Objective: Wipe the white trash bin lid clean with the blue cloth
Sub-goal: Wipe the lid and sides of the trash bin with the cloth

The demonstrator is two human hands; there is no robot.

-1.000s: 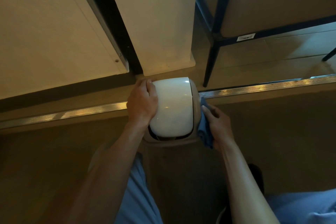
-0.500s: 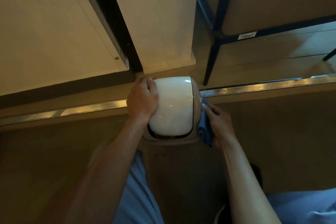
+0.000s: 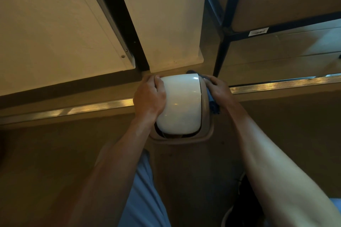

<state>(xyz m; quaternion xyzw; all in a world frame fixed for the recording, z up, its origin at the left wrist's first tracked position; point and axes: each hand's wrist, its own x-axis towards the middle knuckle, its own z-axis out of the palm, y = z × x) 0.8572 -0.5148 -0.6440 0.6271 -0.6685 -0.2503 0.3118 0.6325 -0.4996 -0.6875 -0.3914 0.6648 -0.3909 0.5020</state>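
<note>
The white domed swing lid (image 3: 180, 103) sits in the beige collar of a small trash bin (image 3: 204, 131) on the floor below me. My left hand (image 3: 150, 97) grips the lid's left side, fingers curled over its far left edge. My right hand (image 3: 218, 89) presses the blue cloth (image 3: 214, 106) against the bin's right rim, near the far right corner. Part of the cloth hangs below the hand and a bit shows past the lid's far edge.
A metal floor strip (image 3: 73, 109) runs left to right behind the bin. A pale wall and a dark door frame (image 3: 120, 24) stand just beyond. A dark metal furniture leg (image 3: 221, 53) rises at the right. My knees and a dark shoe are below.
My right hand slid the cloth along the bin's right side from the near part towards the far corner. My left hand kept its grip on the lid.
</note>
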